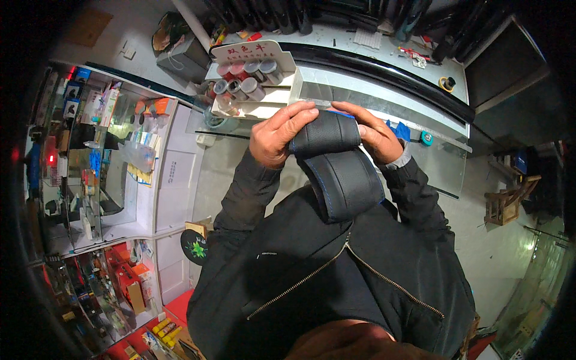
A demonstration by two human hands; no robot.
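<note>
Nearest the camera is the person's dark zip jacket (336, 276), filling the lower middle of the view. Rising from the chest is a black steering wheel cover (339, 165) with blue stitching along its edge, looped so that one band runs down toward the jacket and another is folded across the top between the hands.

The left hand (277, 137) has its grip closed over the left end of the upper band, fingers curled across the perforated surface. The right hand (377, 135) clamps the right end, fingers laid flat along the top edge. Both grips are narrow and full of the cover; neither is open.

As a judgement, the work in hand looks like folding or stretching the cover. It would go best with both hands pulling evenly, the stitched edge kept lined up, and the band kept flat rather than twisted.

Just beyond the hands lies a glass worktop (420, 165). On it, near the left hand, stands a white display rack (252, 78) of small rolls in grey and red tones. A small teal roll of tape (426, 138) sits beyond the right hand. Farther off, to the left, are glass display cabinets (102, 174) of packaged goods, and at the far right a wooden stool (507, 201) on the floor.
</note>
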